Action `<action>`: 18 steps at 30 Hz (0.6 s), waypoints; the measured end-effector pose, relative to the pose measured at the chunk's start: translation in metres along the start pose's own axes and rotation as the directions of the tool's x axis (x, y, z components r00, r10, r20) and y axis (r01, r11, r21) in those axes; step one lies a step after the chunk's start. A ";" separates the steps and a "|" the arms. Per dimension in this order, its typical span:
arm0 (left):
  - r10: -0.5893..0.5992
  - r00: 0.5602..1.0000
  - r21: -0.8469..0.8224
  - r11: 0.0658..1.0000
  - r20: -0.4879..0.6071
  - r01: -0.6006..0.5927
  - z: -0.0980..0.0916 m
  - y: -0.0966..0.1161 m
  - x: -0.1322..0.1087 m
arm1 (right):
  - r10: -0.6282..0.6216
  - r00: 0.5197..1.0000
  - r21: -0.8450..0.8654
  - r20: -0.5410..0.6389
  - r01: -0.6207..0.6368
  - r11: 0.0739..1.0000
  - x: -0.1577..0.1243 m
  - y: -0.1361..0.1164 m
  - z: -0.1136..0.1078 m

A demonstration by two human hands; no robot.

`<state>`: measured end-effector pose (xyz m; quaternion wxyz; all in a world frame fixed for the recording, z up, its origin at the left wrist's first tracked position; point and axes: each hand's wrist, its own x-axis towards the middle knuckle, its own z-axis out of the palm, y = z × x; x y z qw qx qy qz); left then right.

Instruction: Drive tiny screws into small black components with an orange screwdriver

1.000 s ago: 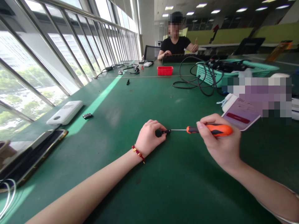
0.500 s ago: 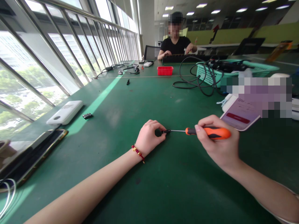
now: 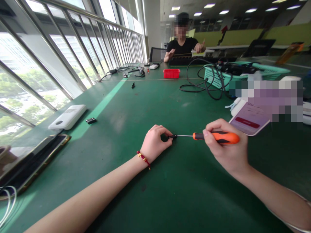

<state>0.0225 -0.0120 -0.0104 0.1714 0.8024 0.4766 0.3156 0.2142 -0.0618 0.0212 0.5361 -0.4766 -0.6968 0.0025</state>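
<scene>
Between thumb and fingers, my left hand pinches a small black part just above or on the green table. A screwdriver with an orange and black handle is in my right hand, lying level. Its thin metal shaft points left, and the tip meets the right end of the black part. A red beaded bracelet circles my left wrist. Fingers partly cover the black part, so its exact shape is hidden.
A phone lies right, beyond my right hand. Farther back are a teal basket with black cables, a red tray and a seated person. At left are a white device, a small black piece and a dark tablet-like object.
The person across the table has raised both hands a little. My own hands, the screwdriver and the black part look almost unmoved.
</scene>
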 end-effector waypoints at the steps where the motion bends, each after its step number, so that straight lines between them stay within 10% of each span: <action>1: 0.001 1.000 -0.001 1.000 0.001 -0.001 0.000 0.000 0.000 | -0.001 1.000 0.001 -0.001 0.001 1.000 0.000 0.000 0.000; 18: 0.135 0.991 0.123 0.983 0.020 -0.136 0.000 0.003 -0.003 | 0.039 0.999 0.047 -0.031 -0.038 0.998 0.002 -0.002 0.001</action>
